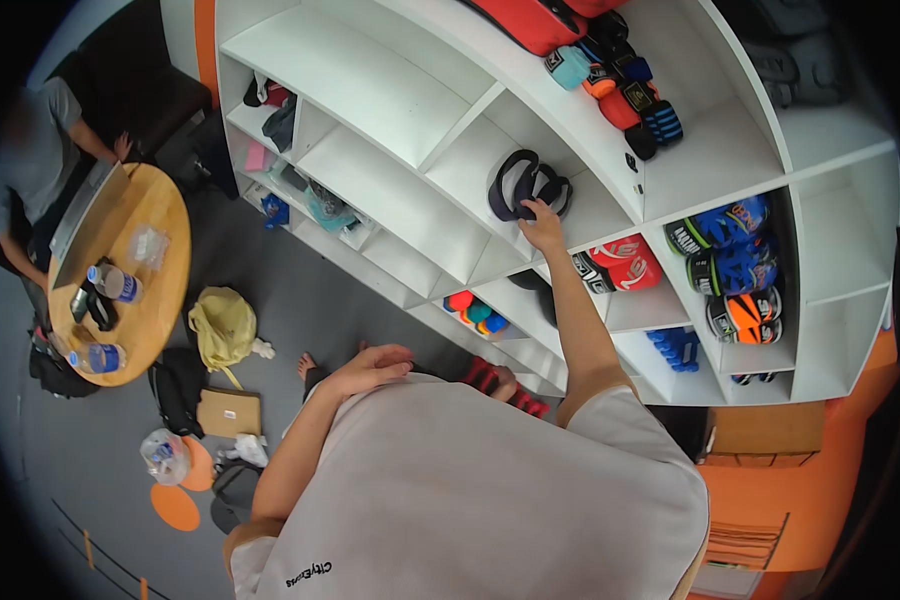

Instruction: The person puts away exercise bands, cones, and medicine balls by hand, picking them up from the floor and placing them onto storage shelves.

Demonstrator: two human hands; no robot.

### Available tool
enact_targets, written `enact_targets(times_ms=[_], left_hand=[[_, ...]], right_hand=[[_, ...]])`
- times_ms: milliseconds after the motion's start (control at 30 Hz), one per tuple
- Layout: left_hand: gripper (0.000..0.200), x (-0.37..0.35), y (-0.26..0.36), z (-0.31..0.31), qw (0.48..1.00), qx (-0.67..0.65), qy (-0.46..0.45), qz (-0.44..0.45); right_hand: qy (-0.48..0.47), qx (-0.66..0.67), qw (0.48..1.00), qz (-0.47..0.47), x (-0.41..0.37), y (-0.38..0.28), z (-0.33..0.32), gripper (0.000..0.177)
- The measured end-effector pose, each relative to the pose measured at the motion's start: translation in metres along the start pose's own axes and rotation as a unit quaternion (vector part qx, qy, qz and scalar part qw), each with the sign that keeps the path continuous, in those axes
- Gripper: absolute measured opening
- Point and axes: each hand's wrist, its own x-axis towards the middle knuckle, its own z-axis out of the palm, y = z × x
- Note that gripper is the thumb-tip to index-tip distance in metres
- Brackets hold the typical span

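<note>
From here I see the right hand [542,228] touching the dark padded straps [526,187], looped in a far, central compartment of the white shelving [380,90]; whether its fingers pinch them I cannot tell. A firm thumb-and-finger hold around both loops would, I judge, grip best. The left hand [373,370], fingers loosely together, is near the shirt [490,480], whose print starts "City"; lettering on the blue gloves [745,262], right, I cannot read surely.
</note>
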Motion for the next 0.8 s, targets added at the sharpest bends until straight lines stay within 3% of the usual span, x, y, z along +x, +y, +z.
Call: enact_targets(times_ms=[33,67,133,200,367,433,467,533,567,600,667,733,800], left_hand=[[0.039,-0.003,-0.005,-0.002,0.997,-0.049,0.044,-0.027],[0.039,-0.008,-0.011,-0.006,0.998,-0.039,0.046,-0.033],[0.037,-0.019,-0.023,-0.014,0.986,-0.017,0.141,-0.087],[0.036,-0.029,-0.047,-0.022,0.978,-0.043,0.188,-0.081],[0.029,-0.046,-0.142,-0.042,0.932,-0.197,0.300,-0.043],[0.025,-0.057,-0.156,-0.030,0.858,-0.270,0.436,-0.019],[0.025,-0.062,-0.186,-0.034,0.860,-0.266,0.436,-0.020],[0.026,-0.059,-0.252,-0.052,0.811,-0.353,0.466,0.008],[0.026,-0.056,-0.255,-0.047,0.813,-0.349,0.467,0.002],[0.028,-0.056,-0.257,-0.044,0.802,-0.360,0.476,-0.006],[0.030,-0.050,-0.251,-0.041,0.795,-0.368,0.482,-0.020],[0.033,-0.032,-0.220,-0.038,0.821,-0.302,0.474,-0.103],[0.031,0.006,-0.152,-0.018,0.855,-0.202,0.464,-0.115]], right_hand=[[-0.027,-0.004,0.999,0.024,0.002,-0.005,0.000,0.054],[-0.054,-0.008,0.997,0.047,0.004,-0.010,0.001,0.060],[-0.062,-0.026,0.995,0.072,0.009,-0.024,0.006,0.066],[-0.102,-0.065,0.987,0.104,0.018,-0.039,0.009,0.075],[-0.149,-0.148,0.971,0.111,0.028,-0.049,0.015,0.070],[-0.172,-0.212,0.960,0.070,0.033,-0.041,0.018,0.067],[-0.127,-0.244,0.961,0.029,0.031,-0.033,0.021,0.067],[-0.152,-0.247,0.956,0.039,0.037,-0.021,0.010,0.069],[-0.185,-0.249,0.949,0.051,0.035,-0.008,0.006,0.072],[-0.142,-0.238,0.961,0.018,0.033,0.002,0.001,0.077],[-0.164,-0.220,0.961,0.043,0.038,0.005,-0.009,0.078],[-0.218,-0.224,0.946,0.091,0.042,0.006,-0.006,0.079],[-0.229,-0.215,0.943,0.109,0.035,-0.004,0.000,0.076]])
